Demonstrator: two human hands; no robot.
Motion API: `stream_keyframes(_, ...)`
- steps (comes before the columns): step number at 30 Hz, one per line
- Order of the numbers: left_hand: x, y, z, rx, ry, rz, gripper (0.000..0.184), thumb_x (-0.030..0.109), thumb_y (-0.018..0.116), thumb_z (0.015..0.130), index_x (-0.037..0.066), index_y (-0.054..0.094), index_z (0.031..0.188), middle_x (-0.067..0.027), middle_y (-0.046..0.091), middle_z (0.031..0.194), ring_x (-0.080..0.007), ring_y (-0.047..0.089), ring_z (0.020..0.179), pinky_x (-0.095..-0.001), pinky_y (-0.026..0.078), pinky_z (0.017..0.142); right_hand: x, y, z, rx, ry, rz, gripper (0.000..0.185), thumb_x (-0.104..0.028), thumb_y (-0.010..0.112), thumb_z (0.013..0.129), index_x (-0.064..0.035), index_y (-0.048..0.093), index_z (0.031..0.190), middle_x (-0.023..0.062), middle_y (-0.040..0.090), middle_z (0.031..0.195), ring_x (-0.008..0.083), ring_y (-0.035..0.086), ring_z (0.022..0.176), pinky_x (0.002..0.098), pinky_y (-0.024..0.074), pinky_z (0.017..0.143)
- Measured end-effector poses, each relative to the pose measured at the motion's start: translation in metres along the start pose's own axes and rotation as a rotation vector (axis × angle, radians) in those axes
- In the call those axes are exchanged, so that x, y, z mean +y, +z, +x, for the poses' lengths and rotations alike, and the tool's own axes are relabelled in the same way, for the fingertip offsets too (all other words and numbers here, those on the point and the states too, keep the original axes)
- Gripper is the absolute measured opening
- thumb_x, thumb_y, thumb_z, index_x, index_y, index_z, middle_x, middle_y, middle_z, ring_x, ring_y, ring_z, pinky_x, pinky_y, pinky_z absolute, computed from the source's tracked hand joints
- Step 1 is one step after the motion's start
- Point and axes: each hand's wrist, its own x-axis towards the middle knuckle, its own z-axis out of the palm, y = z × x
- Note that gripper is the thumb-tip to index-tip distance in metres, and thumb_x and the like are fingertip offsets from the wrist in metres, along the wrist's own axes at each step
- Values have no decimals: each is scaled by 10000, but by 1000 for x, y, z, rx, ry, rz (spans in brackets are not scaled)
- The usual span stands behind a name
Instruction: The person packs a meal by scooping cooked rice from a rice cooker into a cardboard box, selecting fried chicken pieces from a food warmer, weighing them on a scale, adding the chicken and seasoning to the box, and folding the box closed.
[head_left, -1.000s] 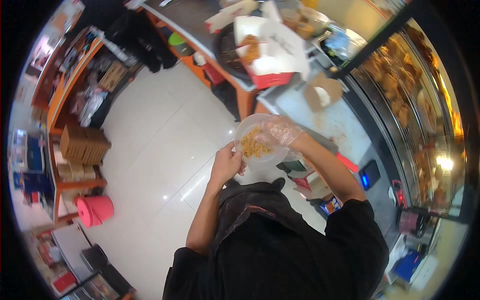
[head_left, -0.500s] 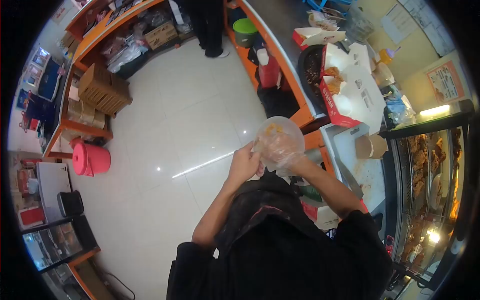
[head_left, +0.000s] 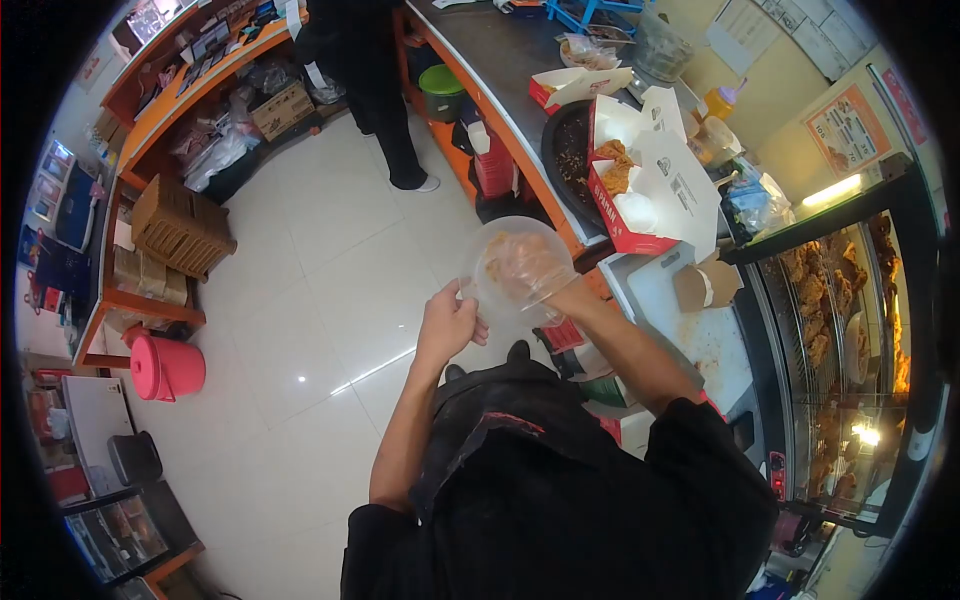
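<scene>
My left hand [head_left: 450,322] is closed around the handle at the near left side of a translucent plastic jug [head_left: 490,245], which it holds up in front of my apron. Inside the jug is my right hand [head_left: 535,268], seemingly in a clear plastic glove. Orange-brown bits show beside its fingers, but the jug wall and blur hide how the fingers are set. To the right of the jug, on the counter, red and white boxes lie open; the nearest box [head_left: 640,242] contains fried chicken [head_left: 614,170] and round white wrapped portions [head_left: 636,211].
A white cutting board [head_left: 690,330] with a small brown carton [head_left: 706,286] is at my right, before a lit glass cabinet [head_left: 830,350] of fried chicken. Another person [head_left: 385,110] stands by the far counter. A pink bucket [head_left: 168,367] sits on the floor at left.
The jug and both hands have shifted left and slightly up in view. My right hand remains inside the jug. My view has turned, and more of the other person shows.
</scene>
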Motion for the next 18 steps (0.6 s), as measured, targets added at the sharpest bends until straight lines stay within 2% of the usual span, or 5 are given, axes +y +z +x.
stream_keyframes(2, 5, -1, -1, -24, 10, 2, 470, 28, 369, 869, -113, 397, 1316, -142, 601, 609, -179, 594, 469, -292, 521, 444, 2, -11, -4, 94, 28, 285, 275, -146, 570, 795, -28, 668, 1023, 206, 657, 921, 351, 639, 872, 423, 510, 799)
stream_keyframes(8, -3, -7, 3, -71, 12, 37, 470, 26, 365, 869, -97, 402, 1322, -135, 598, 602, -174, 593, 467, -291, 519, 444, -18, -47, -38, 173, 273, 400, 316, -68, 584, 758, -66, 671, 1062, 172, 674, 1001, 334, 650, 895, 394, 506, 849)
stream_keyframes(11, -12, -3, 3, -120, -22, 15, 471, 25, 375, 865, -93, 412, 1320, -135, 602, 606, -175, 600, 476, -297, 522, 453, -26, -59, -54, -77, 745, 539, 295, -114, 603, 771, -72, 668, 1056, 172, 676, 1012, 327, 657, 872, 407, 513, 824)
stream_keyframes(17, -14, 26, 3, -186, 1, 42, 481, 12, 356, 863, -72, 412, 1333, -132, 599, 604, -176, 597, 467, -296, 519, 438, -38, -19, -75, 276, 380, -15, 249, -288, 604, 787, -62, 699, 829, 160, 682, 805, 329, 668, 750, 452, 522, 703)
stream_keyframes(18, -11, 35, 0, -205, 15, 61, 486, 11, 354, 862, -75, 405, 1338, -134, 599, 604, -177, 598, 468, -297, 520, 438, -35, -13, -80, 185, 403, -71, 248, -281, 605, 779, -56, 699, 820, 159, 679, 793, 326, 668, 744, 450, 524, 696)
